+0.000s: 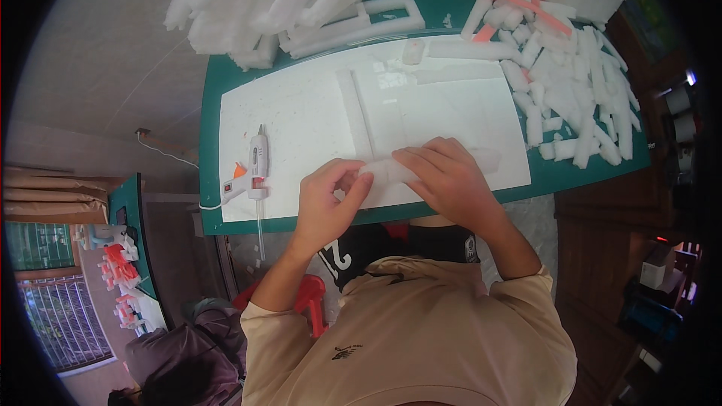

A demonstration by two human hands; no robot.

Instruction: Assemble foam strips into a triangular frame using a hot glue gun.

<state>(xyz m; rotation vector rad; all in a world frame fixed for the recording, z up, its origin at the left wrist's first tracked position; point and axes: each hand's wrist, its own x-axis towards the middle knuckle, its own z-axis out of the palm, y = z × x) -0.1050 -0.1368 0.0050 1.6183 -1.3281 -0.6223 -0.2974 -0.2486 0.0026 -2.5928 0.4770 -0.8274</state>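
A white foam strip (391, 171) lies on the white sheet (301, 128), left hand (327, 203) fingers pinching its end, right hand (447, 180) fingers pressed together along it.

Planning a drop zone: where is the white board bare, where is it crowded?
Bare: flat white foam board between white glue gun and glued upright foam strip. Crowded: cut white foam sticks at right, foam offcut heap at top left. Left hand and right hand hold a foam piece at the near edge.
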